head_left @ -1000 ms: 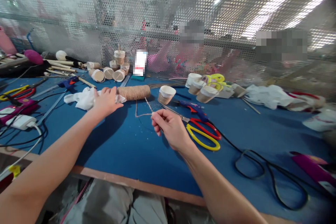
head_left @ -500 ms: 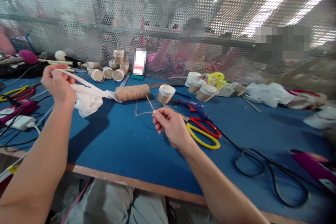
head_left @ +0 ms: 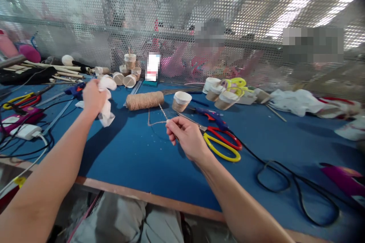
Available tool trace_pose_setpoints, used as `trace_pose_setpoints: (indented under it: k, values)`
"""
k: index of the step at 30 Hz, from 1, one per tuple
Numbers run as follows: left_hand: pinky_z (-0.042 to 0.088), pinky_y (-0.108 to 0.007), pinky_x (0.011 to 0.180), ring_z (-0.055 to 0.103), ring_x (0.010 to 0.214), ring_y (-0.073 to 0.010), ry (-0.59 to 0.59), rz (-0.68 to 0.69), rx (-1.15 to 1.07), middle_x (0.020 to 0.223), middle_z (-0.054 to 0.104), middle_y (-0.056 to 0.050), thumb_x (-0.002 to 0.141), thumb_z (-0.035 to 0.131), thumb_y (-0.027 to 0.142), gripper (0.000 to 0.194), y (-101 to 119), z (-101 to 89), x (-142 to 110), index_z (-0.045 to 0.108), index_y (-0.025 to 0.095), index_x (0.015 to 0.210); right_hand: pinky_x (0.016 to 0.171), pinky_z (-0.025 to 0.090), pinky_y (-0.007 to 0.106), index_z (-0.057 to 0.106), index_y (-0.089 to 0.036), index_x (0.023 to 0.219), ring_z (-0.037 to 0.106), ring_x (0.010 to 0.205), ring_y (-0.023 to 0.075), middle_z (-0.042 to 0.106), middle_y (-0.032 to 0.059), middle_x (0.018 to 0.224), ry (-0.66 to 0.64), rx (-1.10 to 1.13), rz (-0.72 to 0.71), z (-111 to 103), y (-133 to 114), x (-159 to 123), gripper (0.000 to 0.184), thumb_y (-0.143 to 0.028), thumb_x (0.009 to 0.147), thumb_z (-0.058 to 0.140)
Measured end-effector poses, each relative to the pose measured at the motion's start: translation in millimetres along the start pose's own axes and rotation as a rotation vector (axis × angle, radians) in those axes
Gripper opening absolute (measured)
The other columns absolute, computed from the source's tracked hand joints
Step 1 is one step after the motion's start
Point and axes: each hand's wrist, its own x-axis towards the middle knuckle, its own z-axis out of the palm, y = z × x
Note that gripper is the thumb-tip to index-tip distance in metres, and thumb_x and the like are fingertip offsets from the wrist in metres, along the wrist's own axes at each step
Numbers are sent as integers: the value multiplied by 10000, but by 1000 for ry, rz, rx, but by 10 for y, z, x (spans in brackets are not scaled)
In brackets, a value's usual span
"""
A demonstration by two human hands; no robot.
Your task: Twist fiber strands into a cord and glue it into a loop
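1. While the right hand (head_left: 186, 136) hung above the blue desk (head_left: 128, 167), its grip was closed in a pinch, thumb against fingers, on the lower end of a twisted strand (head_left: 163, 112).
2. The left hand (head_left: 94, 98) reached over the left part of the desk; its grip was bent around crumpled white material (head_left: 106, 108), which bulged past the fingers, themselves partly hidden.
3. Between the hands and slightly beyond the right one, a spool of brown twine (head_left: 145, 100) lay on its side, apart from both; the strand rose to its right end, and a loose length of twine (head_left: 155, 123) bent below it.
4. Just right of the spool, a pale-rimmed cup (head_left: 181, 101) stood upright.
5. Beside the right hand lay scissors (head_left: 222, 154) with one red and one yellow handle, a blue glue gun (head_left: 215, 119) near them.
6. Farther back, a group of similar cups (head_left: 130, 68) was piled left of a lit phone (head_left: 152, 67), before a perforated screen (head_left: 176, 11).
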Motion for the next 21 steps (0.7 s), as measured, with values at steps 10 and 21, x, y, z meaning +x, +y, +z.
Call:
trace_pose_setpoints:
  k: [10, 21]
  values:
    - [284, -522, 992, 387, 1213, -350, 30, 430, -272, 1306, 474, -143, 768, 552, 290, 314, 394, -161, -518, 585, 162, 1052, 384, 370, 176, 516, -172, 656, 453, 439, 58, 516, -38, 554, -51, -27, 1, 33, -57, -58, 241, -379, 762, 577]
    - [453, -245, 639, 546, 661, -111, -629, 501, -1220, 703, 586, -3, 712, 621, 250, 137, 779, -15, -915, 541, 149, 666, 369, 354, 163, 517, -171, 668, 457, 433, 52, 520, -38, 562, -198, 67, 104, 31, -128, -133, 253, -401, 748, 586]
